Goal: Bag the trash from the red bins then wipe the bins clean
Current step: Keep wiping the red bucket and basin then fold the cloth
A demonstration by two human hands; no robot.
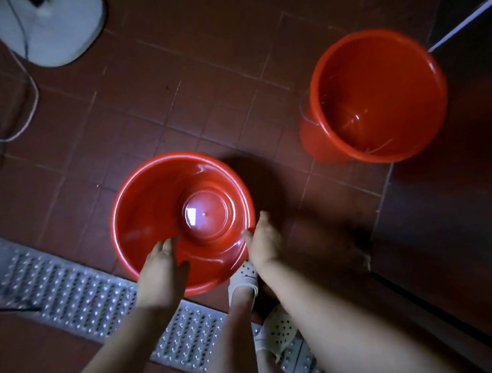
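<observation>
Your left hand (161, 268) lies with relaxed fingers inside the near wall of the shiny red plastic basin (145, 206), and your right hand (265, 245) grips its right rim, thumb inside. It sits on the brown tiled floor (152, 106), partly over the perforated metal drain grate (75, 290) by your spotted white shoes (246, 272). No trash shows in it, nor in the tall red plastic bucket (381, 98) farther right, so bagging looks done; wiping seems left, though no cloth shows. A white appliance base (49, 28) with cords stands far left.
</observation>
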